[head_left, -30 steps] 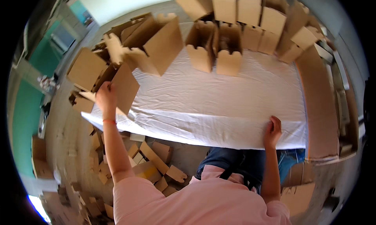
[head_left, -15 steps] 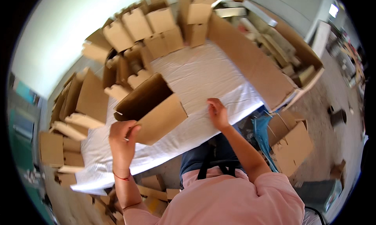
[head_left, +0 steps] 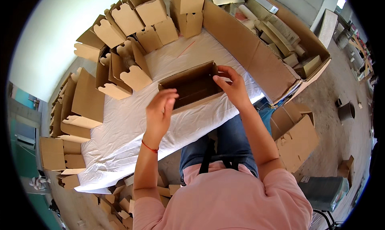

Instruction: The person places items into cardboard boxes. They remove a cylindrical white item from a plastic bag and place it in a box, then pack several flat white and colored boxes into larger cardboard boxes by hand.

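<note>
An open-topped brown cardboard box, long and narrow, rests near the front edge of the white-covered table with its dark inside facing up. At its right end is my right hand, thumb and fingers around the end wall. My left hand is by the box's left end, its fingers curved and slightly apart; whether they touch the cardboard is hard to make out. A red string bracelet circles my left wrist.
Several folded cardboard boxes stand on the white table cover at the left and back. A large carton full of packages borders the right side. More cardboard lies on the floor at right, beside a dark bin.
The box, tilted up in my left hand before, now sits lower and further right. My right hand has moved up to its right end. My left hand has shifted right and let go of its edge.
</note>
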`<state>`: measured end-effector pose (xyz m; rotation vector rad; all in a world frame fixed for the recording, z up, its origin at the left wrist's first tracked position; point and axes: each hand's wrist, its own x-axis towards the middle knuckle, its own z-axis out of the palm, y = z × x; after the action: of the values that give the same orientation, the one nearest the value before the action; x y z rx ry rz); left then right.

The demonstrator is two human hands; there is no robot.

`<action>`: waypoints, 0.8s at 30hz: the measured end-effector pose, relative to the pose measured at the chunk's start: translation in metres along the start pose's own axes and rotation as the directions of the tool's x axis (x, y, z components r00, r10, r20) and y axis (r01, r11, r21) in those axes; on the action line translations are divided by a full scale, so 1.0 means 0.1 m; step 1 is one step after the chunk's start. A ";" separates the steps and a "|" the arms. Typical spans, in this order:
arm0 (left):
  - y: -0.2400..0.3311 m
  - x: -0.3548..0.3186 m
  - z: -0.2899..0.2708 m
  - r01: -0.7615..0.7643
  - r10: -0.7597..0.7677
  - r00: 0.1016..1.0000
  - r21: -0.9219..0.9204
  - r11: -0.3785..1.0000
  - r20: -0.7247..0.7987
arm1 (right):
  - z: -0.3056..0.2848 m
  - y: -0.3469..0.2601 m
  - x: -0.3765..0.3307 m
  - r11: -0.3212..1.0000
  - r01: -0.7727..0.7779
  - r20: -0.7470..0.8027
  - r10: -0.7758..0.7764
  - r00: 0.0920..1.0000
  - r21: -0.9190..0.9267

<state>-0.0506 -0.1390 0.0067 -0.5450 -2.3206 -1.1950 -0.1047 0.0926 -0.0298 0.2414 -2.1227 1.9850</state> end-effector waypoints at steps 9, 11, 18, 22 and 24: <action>-0.16 0.09 -0.02 0.013 0.054 0.985 0.372 0.928 -0.167 | 0.03 0.17 0.10 0.998 0.068 -0.074 -0.069 0.995 -0.017; -0.32 0.05 -0.02 0.027 0.018 0.990 0.319 0.947 -0.138 | -0.01 0.18 0.11 1.000 -0.021 -0.071 0.020 0.997 -0.013; -0.45 0.06 -0.02 0.296 -0.317 0.946 -0.206 0.933 -0.073 | -0.07 0.57 0.10 0.902 -0.277 -0.045 0.309 0.950 0.332; -0.80 -0.13 -0.02 0.449 -0.526 0.849 -0.454 0.770 -0.052 | -0.07 0.67 0.15 0.910 -0.234 -0.064 0.271 0.960 0.341; -1.00 -0.27 0.10 0.417 -0.506 0.858 -0.451 0.790 -0.093 | -0.05 0.71 0.17 0.932 -0.220 -0.054 0.245 0.968 0.288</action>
<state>-0.0850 -0.1884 -0.0779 0.0475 -2.0753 -1.9062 -0.1400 0.1037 -0.0933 -0.0579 -1.8854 2.3836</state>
